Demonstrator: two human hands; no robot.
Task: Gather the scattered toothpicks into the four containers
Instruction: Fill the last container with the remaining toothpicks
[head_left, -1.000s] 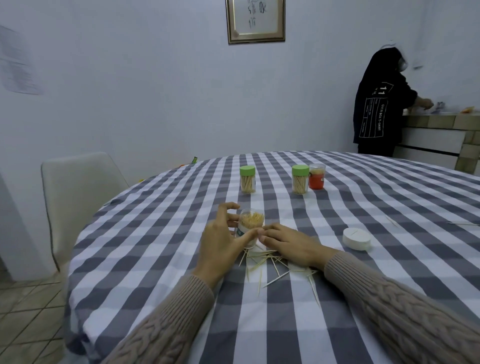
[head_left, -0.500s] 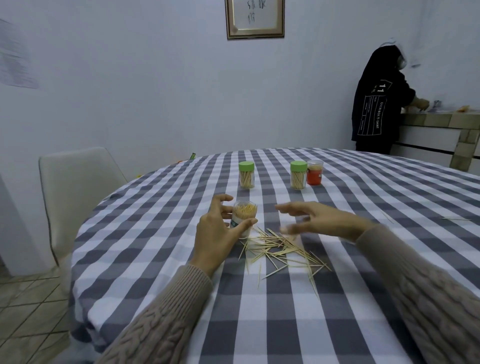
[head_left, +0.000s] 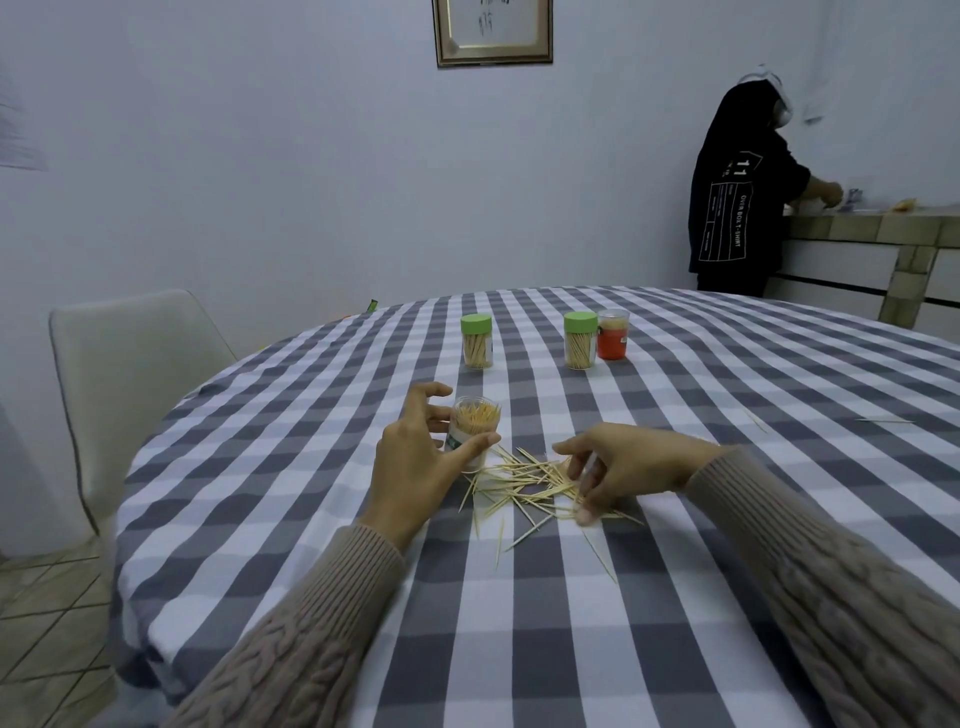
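Table: round, grey-and-white checked cloth (head_left: 311, 467).
Near middle: open jar (head_left: 474, 431) full of toothpicks; loose toothpick pile (head_left: 524, 480) just right of it.
Far side: two green-lidded jars (head_left: 476, 341) (head_left: 580, 340); orange jar (head_left: 612, 334) touching the right one.
Right edge: stray toothpick (head_left: 883, 420).

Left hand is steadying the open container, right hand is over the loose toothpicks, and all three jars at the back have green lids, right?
Not quite. In the head view only two back jars have green lids; the orange-labelled jar has none. The left hand on the open container and right hand over the toothpicks are correct.
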